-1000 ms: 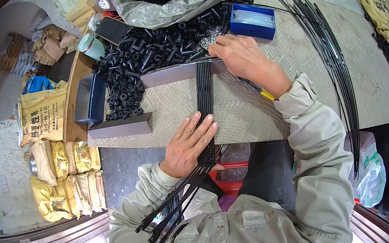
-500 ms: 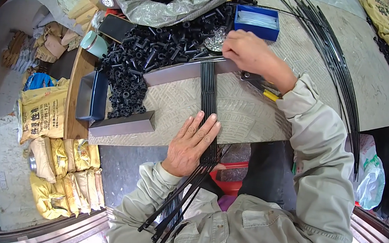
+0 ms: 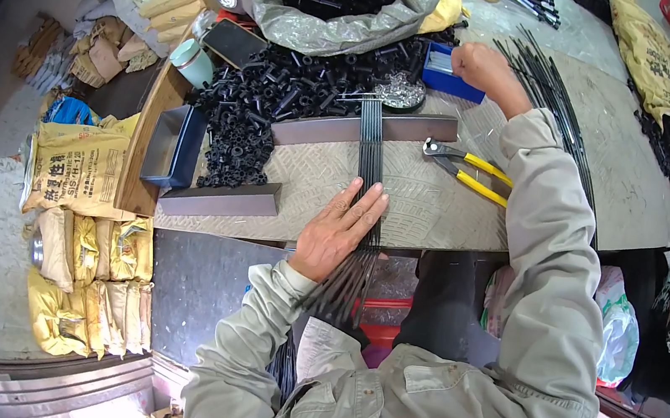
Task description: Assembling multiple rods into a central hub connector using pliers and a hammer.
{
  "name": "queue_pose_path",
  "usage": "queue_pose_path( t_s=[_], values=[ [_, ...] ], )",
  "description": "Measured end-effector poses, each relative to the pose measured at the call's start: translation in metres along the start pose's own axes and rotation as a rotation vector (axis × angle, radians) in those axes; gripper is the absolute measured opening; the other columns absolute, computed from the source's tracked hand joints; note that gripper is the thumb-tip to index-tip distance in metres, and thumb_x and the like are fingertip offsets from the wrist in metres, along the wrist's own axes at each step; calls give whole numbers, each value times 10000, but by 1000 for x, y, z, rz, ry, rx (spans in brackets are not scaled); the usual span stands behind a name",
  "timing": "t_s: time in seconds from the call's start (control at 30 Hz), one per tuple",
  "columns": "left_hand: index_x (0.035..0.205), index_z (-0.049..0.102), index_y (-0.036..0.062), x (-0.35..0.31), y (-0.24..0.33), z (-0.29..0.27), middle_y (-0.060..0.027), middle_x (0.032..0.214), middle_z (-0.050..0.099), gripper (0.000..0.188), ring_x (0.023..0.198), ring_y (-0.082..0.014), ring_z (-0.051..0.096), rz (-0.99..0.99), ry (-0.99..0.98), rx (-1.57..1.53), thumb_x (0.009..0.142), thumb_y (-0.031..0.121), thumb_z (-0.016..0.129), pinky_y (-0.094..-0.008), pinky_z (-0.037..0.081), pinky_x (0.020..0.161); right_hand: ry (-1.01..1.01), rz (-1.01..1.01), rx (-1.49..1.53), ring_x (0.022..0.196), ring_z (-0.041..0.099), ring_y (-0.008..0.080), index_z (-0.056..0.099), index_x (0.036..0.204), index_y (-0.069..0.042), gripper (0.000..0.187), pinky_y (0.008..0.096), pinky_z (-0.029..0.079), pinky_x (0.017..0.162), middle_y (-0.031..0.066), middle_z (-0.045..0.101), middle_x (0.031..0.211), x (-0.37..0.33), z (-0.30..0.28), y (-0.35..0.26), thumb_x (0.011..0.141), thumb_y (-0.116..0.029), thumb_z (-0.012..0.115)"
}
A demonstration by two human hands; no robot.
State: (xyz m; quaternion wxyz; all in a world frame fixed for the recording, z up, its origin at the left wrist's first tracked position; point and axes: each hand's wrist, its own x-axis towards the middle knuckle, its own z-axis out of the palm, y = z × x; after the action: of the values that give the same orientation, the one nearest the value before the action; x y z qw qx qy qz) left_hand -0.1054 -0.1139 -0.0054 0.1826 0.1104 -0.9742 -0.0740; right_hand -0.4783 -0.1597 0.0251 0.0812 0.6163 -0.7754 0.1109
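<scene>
My left hand (image 3: 340,231) lies flat, fingers stretched, on a bundle of thin black rods (image 3: 371,153). Side by side, the rods cross a grey metal bar (image 3: 423,128) and hang past the table's near edge in a loose fan. Thin metal pins (image 3: 357,96) stick out sideways at their far ends. My right hand (image 3: 489,70) is closed over the right side of a blue box (image 3: 454,86) holding pale thin sticks (image 3: 441,61); what its fingers grip, if anything, is hidden. Small shiny metal pieces (image 3: 401,91) lie heaped left of the box.
Yellow-handled nippers (image 3: 482,182) lie right of the rods. Black plastic fittings (image 3: 246,113) are piled at left, below a grey sack (image 3: 332,35). A second metal bar (image 3: 222,201), an open bin (image 3: 174,146), a phone (image 3: 234,43) and long rods (image 3: 565,104) are around.
My right hand has moved right, from over the shiny metal pieces to the blue box, uncovering the nippers. My left hand stays on the rods. The whole view has shifted somewhat.
</scene>
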Motion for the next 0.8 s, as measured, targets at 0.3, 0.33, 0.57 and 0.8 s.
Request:
queue_pose_path(
  t_s=[0.3,0.33,0.57,0.8],
  values=[
    [1325,355,88,-2,-5,17,-75,1372,345,737,1263,-328,308,86,29,-23,649,197,626,-391,320,1019,276,-135,-3,664,599,290,537,869,-41,107,356,473,606,129,611,825,-22,-9,7,778,-30,482],
    [1328,350,91,-5,-7,12,-74,1375,340,767,1265,-326,304,71,20,-33,635,227,651,-385,321,1019,253,-17,610,646,597,246,499,924,-36,114,326,468,582,125,606,848,-31,-15,-21,820,-39,453],
    [1374,274,130,-3,7,-27,-91,1413,281,1009,1331,-303,187,17,107,-363,542,410,771,-495,113,1061,77,-112,1244,572,501,100,448,1053,-4,180,200,400,534,80,565,855,-192,-146,-156,882,-19,395],
    [1151,549,-5,19,55,-117,-84,1000,636,342,935,-108,576,-26,185,-1353,812,1,596,-223,450,822,619,-566,366,560,519,197,611,876,-50,202,274,418,479,89,543,791,-226,-171,-197,693,30,639]
  ],
)
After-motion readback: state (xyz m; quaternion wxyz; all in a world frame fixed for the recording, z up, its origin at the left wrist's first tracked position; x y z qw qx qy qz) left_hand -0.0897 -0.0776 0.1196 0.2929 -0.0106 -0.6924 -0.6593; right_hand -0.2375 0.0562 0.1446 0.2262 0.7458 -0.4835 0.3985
